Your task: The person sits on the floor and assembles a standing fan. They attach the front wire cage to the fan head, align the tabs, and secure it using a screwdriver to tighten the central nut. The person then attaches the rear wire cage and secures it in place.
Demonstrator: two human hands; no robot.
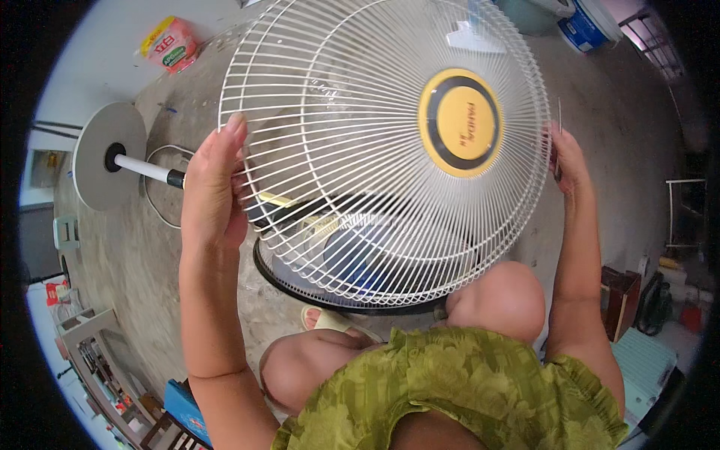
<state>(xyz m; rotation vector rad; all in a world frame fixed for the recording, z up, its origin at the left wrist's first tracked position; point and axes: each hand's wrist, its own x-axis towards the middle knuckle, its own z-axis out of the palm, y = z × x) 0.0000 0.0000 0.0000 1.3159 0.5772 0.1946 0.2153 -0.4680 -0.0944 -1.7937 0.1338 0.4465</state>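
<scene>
A round white wire fan grille with a yellow and dark-grey centre badge is held up in front of me, tilted. My left hand grips its left rim, the thumb on the wires and the fingers wrapped behind. At the right rim my right hand is closed on the edge, its fingertips partly hidden. Something thin and dark shows by those fingers, too small to name. Beneath the grille lies the fan head, with blue blades and a black rim, seen through the wires. Its white pole runs left to a round base.
A cord curls on the concrete floor near the pole. Against the wall lies a red and yellow packet. A blue and white bucket stands at the far right, and a blue item sits at lower left. My knees flank the fan head.
</scene>
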